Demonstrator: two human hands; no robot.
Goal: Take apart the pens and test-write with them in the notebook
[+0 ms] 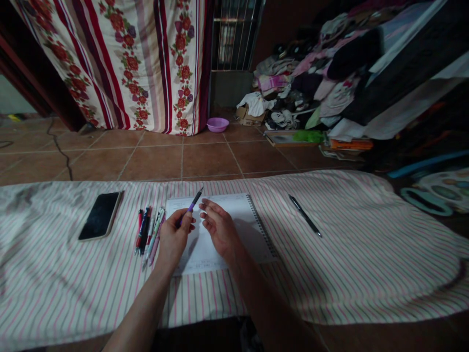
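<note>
My left hand [175, 235] is closed around a purple pen with a dark grip [195, 199], its tip pointing up and away. Just right of it, my right hand [219, 227] has its fingers apart and holds nothing; its fingertips are near the pen but not on it. Both hands are above an open spiral notebook [252, 230] with faint writing on its page. To the left of the notebook lies a bunch of several pens [148, 234] in different colours. A single black pen [305, 216] lies apart on the right.
A smartphone [100, 215] with a dark screen lies at the left on the striped cloth [348, 264]. Beyond the cloth are a tiled floor [157, 156], a floral curtain [128, 63], a purple basin [217, 125] and a heap of clothes [311, 73].
</note>
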